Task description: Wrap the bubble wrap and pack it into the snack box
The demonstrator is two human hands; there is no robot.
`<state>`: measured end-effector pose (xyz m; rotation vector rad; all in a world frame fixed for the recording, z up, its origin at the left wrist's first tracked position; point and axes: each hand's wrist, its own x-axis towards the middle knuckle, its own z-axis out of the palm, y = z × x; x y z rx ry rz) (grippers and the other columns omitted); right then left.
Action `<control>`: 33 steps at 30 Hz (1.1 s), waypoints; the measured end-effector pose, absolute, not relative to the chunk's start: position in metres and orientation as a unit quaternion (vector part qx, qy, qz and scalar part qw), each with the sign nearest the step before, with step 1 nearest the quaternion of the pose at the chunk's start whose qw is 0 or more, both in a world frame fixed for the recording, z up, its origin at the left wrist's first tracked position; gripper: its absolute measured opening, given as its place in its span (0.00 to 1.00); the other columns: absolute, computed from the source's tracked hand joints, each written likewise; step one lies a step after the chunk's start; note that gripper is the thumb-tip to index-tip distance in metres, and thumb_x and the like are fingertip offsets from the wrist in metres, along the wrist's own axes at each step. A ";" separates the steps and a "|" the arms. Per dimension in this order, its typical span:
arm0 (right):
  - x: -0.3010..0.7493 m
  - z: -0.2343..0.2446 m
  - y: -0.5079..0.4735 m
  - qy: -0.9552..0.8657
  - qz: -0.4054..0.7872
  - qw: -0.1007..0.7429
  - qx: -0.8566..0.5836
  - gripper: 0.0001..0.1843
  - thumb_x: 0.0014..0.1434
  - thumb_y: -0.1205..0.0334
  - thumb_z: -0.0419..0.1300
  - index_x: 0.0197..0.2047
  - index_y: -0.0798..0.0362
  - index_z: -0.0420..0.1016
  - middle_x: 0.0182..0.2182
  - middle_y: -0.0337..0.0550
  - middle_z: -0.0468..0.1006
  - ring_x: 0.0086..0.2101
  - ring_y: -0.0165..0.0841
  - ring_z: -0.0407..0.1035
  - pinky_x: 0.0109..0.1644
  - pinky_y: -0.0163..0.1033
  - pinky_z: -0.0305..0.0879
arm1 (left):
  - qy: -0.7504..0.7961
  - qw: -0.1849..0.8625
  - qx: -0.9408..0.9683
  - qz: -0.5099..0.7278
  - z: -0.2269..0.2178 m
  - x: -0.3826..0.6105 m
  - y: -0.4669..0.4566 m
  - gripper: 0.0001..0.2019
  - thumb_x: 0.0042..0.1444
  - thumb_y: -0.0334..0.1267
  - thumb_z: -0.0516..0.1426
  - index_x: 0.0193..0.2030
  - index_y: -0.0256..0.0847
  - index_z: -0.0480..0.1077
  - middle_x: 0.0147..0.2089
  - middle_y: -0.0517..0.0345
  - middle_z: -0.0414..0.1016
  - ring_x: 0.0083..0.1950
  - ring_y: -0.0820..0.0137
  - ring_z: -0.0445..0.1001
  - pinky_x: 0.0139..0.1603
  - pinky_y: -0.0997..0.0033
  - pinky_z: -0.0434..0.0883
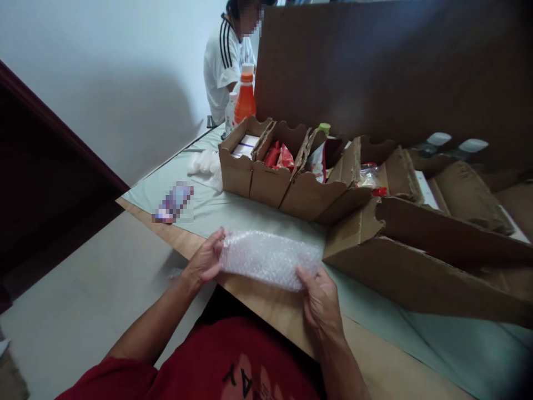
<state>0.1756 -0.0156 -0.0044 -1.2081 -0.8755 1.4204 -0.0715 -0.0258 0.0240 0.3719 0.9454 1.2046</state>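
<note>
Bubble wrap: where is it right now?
In the head view, the bubble wrap is just below the middle, held between the left hand and the right hand, over the table edge, left of the nearest cardboard box.

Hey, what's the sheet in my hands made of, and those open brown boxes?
The sheet looks like thin, clear plastic, glossy, judging by its bubbles and glints. The brown boxes seem matte cardboard, probably corrugated, given their ragged edges.

Clear bubble wrap (262,258), flattened oblong, held lengthwise over table edge (266,303).
</note>
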 end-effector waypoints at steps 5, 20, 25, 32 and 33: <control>0.177 -0.008 -0.003 -0.425 0.533 0.490 -0.543 0.26 0.51 0.44 0.73 0.46 0.52 0.78 0.39 0.43 0.83 0.37 0.35 0.75 0.43 0.39 0.71 | 0.507 0.608 0.207 0.575 0.003 -0.078 -0.024 0.35 0.35 0.45 0.76 0.50 0.39 0.70 0.30 0.65 0.76 0.29 0.75 0.73 0.31 0.78 0.68; 0.257 -0.004 -0.093 -0.508 0.278 0.397 -0.711 0.21 0.64 0.44 0.59 0.28 0.53 0.73 0.22 0.37 0.70 0.24 0.29 0.63 0.27 0.33 0.61 | 0.592 0.394 0.618 0.335 -0.010 -0.021 -0.026 0.14 0.61 0.43 0.57 0.49 0.40 0.76 0.33 0.60 0.75 0.32 0.71 0.72 0.36 0.72 0.68; 0.291 -0.010 -0.108 -0.572 0.117 0.401 -0.706 0.17 0.66 0.53 0.60 0.52 0.54 0.78 0.41 0.49 0.82 0.37 0.37 0.76 0.42 0.42 0.74 | 0.597 0.254 0.682 0.337 -0.012 -0.031 -0.031 0.22 0.63 0.40 0.58 0.63 0.39 0.68 0.46 0.51 0.79 0.37 0.68 0.76 0.35 0.69 0.74; 0.296 -0.017 -0.106 -0.798 0.069 0.244 -0.546 0.15 0.68 0.64 0.57 0.56 0.49 0.78 0.55 0.51 0.80 0.55 0.45 0.73 0.56 0.52 0.70 | 0.441 0.113 0.846 0.278 -0.003 -0.031 -0.045 0.14 0.64 0.32 0.58 0.56 0.40 0.73 0.56 0.44 0.75 0.57 0.57 0.73 0.57 0.53 0.75; 0.294 -0.021 -0.101 -0.803 0.065 0.229 -0.546 0.14 0.69 0.65 0.56 0.54 0.49 0.79 0.55 0.51 0.81 0.55 0.45 0.73 0.55 0.52 0.70 | 0.429 0.114 0.856 0.265 -0.005 -0.027 -0.044 0.14 0.63 0.33 0.59 0.56 0.40 0.73 0.58 0.42 0.74 0.59 0.55 0.71 0.58 0.51 0.74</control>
